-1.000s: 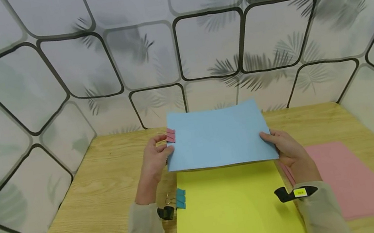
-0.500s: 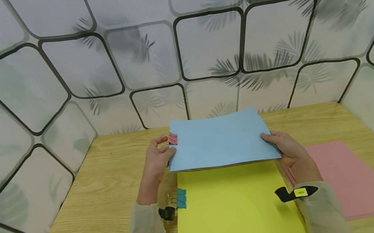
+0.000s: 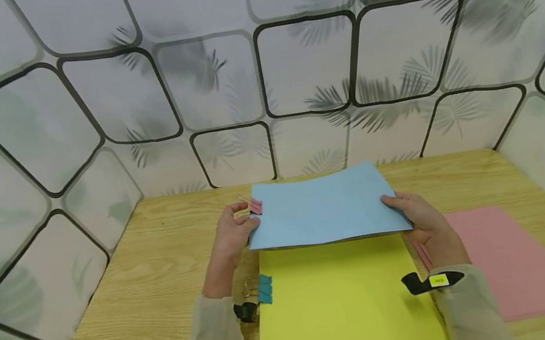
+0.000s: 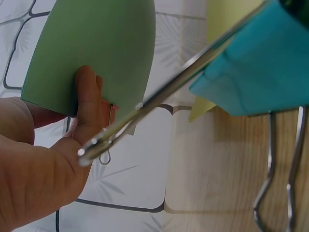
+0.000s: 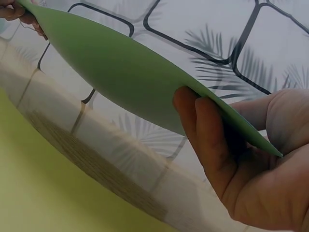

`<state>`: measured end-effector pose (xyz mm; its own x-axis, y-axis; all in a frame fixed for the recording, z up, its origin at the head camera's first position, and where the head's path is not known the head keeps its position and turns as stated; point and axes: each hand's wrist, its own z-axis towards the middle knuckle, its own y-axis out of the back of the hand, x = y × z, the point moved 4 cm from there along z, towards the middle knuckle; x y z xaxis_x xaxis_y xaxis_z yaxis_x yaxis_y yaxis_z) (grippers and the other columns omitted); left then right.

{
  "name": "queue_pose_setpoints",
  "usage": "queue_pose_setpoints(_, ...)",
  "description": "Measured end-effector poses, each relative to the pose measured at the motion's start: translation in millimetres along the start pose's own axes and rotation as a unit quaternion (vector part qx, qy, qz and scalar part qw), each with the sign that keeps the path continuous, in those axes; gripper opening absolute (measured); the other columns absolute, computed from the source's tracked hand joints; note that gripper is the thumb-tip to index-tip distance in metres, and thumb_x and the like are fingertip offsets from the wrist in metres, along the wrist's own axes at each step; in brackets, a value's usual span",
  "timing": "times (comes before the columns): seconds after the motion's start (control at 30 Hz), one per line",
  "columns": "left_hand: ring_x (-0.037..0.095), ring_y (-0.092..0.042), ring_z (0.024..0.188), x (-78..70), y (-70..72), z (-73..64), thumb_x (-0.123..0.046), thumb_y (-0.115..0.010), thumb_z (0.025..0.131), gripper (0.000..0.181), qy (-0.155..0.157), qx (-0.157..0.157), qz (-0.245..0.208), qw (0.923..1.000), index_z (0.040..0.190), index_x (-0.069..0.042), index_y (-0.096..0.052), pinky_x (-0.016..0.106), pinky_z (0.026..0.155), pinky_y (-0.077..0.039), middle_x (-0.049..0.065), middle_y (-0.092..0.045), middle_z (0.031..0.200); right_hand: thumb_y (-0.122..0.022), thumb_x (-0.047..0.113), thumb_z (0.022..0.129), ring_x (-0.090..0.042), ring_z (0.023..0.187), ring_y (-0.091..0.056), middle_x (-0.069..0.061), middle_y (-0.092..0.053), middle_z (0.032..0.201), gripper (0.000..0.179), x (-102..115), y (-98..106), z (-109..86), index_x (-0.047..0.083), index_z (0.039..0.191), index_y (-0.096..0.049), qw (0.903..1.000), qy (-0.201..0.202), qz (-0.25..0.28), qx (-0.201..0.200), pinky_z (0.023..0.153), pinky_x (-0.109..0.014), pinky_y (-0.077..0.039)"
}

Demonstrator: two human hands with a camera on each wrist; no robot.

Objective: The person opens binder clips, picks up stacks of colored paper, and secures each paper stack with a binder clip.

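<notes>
Yellow paper (image 3: 348, 308) nearest me, blue clip (image 3: 265, 289) on left edge, likely keeping sheets together. Beyond, my left hand (image 3: 230, 234) and right hand (image 3: 421, 219) pinch blue paper (image 3: 323, 209) by opposite sides, raised, probably to keep it spread; pink clip (image 3: 255, 206) grips its left edge.

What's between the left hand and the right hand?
In the head view, the blue sheet spans from the left hand to the right hand, both gripping it; the pink clip sits on its left edge.
</notes>
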<state>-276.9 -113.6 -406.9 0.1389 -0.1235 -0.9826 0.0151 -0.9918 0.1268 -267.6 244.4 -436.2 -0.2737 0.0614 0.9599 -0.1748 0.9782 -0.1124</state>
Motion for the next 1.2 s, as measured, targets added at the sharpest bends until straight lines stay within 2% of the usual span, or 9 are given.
queue_pose_setpoints(0.13, 0.039, -0.058, 0.118, 1.0, 0.4, -1.2, -0.001, -0.058, 0.098, 0.044, 0.003, 0.006, 0.008, 0.9999, 0.138, 0.001, -0.041, 0.05, 0.099, -0.049, 0.029, -0.054, 0.13, -0.042, 0.033, 0.108, -0.039, 0.148, -0.013, -0.024, 0.0, 0.163, 0.074, -1.4, 0.4, 1.4, -0.001, 0.157, 0.003, 1.0, -0.009, 0.0, 0.001, 0.116, -0.046, -0.025)
queue_pose_setpoints(0.23, 0.039, -0.056, 0.121, 1.1, 1.0, -1.7, -0.003, -0.058, 0.098, 0.045, 0.001, 0.008, 0.014, 0.9999, 0.139, 0.002, -0.04, 0.048, 0.1, -0.048, 0.029, -0.053, 0.132, -0.041, 0.032, 0.108, -0.038, 0.149, -0.009, -0.023, 0.004, 0.163, 0.075, -1.6, 0.2, 1.5, -0.001, 0.156, 0.006, 0.9999, -0.012, 0.003, 0.003, 0.118, -0.049, -0.019)
queue_pose_setpoints(0.37, 0.036, -0.055, 0.119, 1.6, 1.0, -1.8, -0.004, -0.059, 0.098, 0.045, 0.0, 0.009, 0.019, 0.9998, 0.139, 0.001, -0.041, 0.043, 0.097, -0.048, 0.027, -0.053, 0.129, -0.042, 0.033, 0.108, -0.039, 0.149, -0.007, -0.022, 0.006, 0.163, 0.076, -1.0, 0.2, 0.9, -0.001, 0.156, 0.006, 0.9999, -0.01, 0.011, 0.007, 0.118, -0.048, -0.019)
queue_pose_setpoints(0.53, 0.038, -0.058, 0.117, 4.0, -0.4, -1.9, -0.005, -0.058, 0.098, 0.046, -0.002, 0.019, 0.022, 0.9996, 0.14, 0.001, -0.04, 0.047, 0.099, -0.048, 0.029, -0.054, 0.128, -0.042, 0.034, 0.108, -0.039, 0.149, -0.009, -0.022, 0.006, 0.163, 0.077, -1.8, 1.3, 0.9, -0.001, 0.156, 0.007, 0.9997, -0.01, 0.019, 0.007, 0.117, -0.045, -0.022)
queue_pose_setpoints(1.0, 0.038, -0.059, 0.118, 6.6, -1.5, -2.4, -0.006, -0.057, 0.099, 0.048, -0.002, 0.028, 0.024, 0.9993, 0.142, 0.002, -0.038, 0.049, 0.101, -0.047, 0.032, -0.055, 0.129, -0.042, 0.031, 0.108, -0.038, 0.15, -0.005, -0.02, 0.01, 0.163, 0.077, -6.8, 0.8, 2.6, 0.001, 0.156, 0.011, 0.9992, -0.02, 0.035, 0.002, 0.119, -0.047, -0.017)
queue_pose_setpoints(1.2, 0.041, -0.057, 0.12, 7.8, -1.7, -1.7, -0.005, -0.056, 0.099, 0.049, 0.001, 0.03, 0.026, 0.9992, 0.144, 0.003, -0.036, 0.05, 0.101, -0.047, 0.032, -0.053, 0.131, -0.042, 0.032, 0.108, -0.037, 0.15, -0.009, -0.02, 0.007, 0.164, 0.077, -6.7, 0.2, 0.7, 0.001, 0.156, 0.008, 0.9993, -0.026, 0.027, -0.003, 0.118, -0.043, -0.024)
